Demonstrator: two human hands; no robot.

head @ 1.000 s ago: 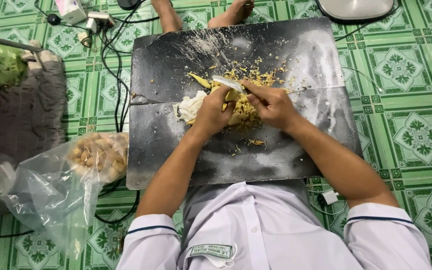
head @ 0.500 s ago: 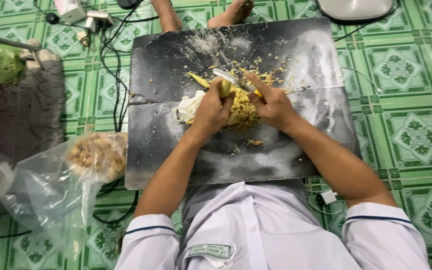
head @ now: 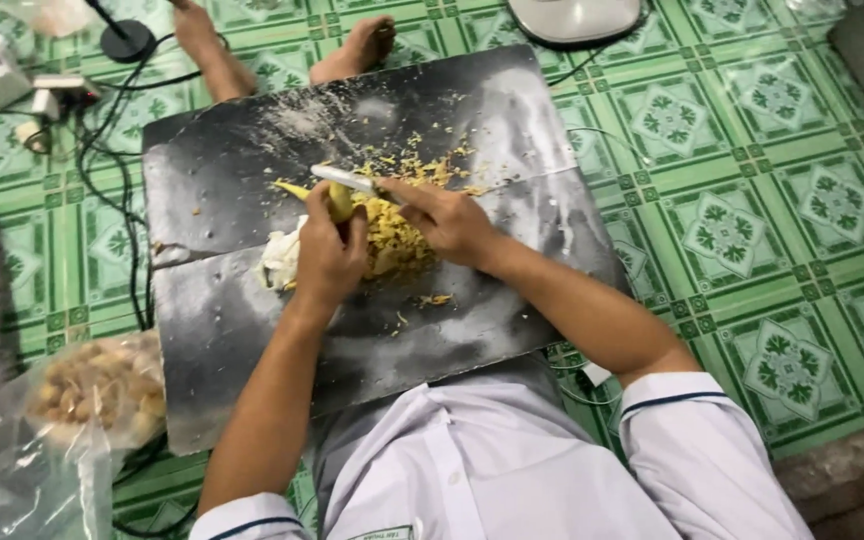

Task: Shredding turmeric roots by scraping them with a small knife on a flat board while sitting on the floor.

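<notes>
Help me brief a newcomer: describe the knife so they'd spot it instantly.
Find the dark board on the green tiled floor. Above its yellow pile of shavings, the right hand holds the knife. Its pale, narrow blade is the only straight, shiny thing there.

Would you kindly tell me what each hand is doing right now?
Left hand: closed around a small yellow piece over the dark board.
Right hand: closed on a knife, its blade against the piece.
</notes>
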